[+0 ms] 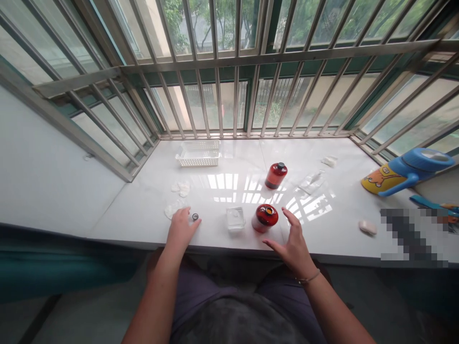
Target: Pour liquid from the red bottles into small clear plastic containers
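Note:
An uncapped red bottle (264, 220) stands upright near the counter's front edge, its round mouth facing up. My right hand (292, 239) is just to its right, thumb and fingers spread around that side without visibly gripping it. Over on the left, my left hand (182, 228) rests at the counter with thumb and fingers apart beside a small dark cap (195, 217). Between the hands sits a small clear square container (235, 220). A second red bottle (276, 176), with its dark cap on, stands farther back.
A white perforated basket (199, 154) stands at the back by the barred window. Crumpled whitish pieces (181, 188) lie left, and clear plastic packaging (311, 182) lies right. A blue and yellow cartoon bottle (401, 172) and a pinkish bar (367, 227) are at far right.

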